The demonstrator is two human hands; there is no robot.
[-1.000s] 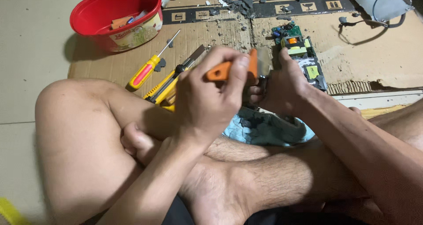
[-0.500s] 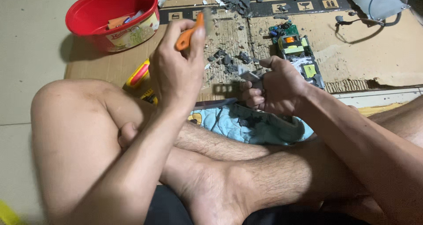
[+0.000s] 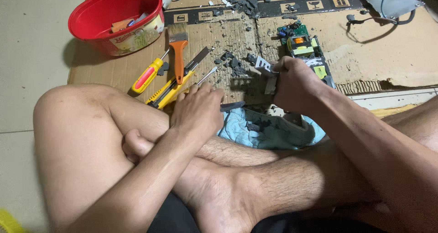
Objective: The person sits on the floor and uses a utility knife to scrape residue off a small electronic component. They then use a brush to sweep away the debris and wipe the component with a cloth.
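At frame centre, the right hand (image 3: 296, 84) is gripping a small grey metal part (image 3: 266, 68), fingers pinching it. The left hand (image 3: 197, 109) is resting, fingers curled together, beside yellow tools. Upper left, a red plastic bowl (image 3: 91, 18) is holding assorted scraps.

A makeshift repair spot on a home floor: flattened cardboard (image 3: 374, 55) over pale tiles (image 3: 32, 55) serves as the bench. Along its left edge lie a screwdriver (image 3: 147, 76), a paintbrush (image 3: 178, 50) and a utility knife (image 3: 166, 94); near its far edge, a green circuit board (image 3: 301, 43) among dark debris.
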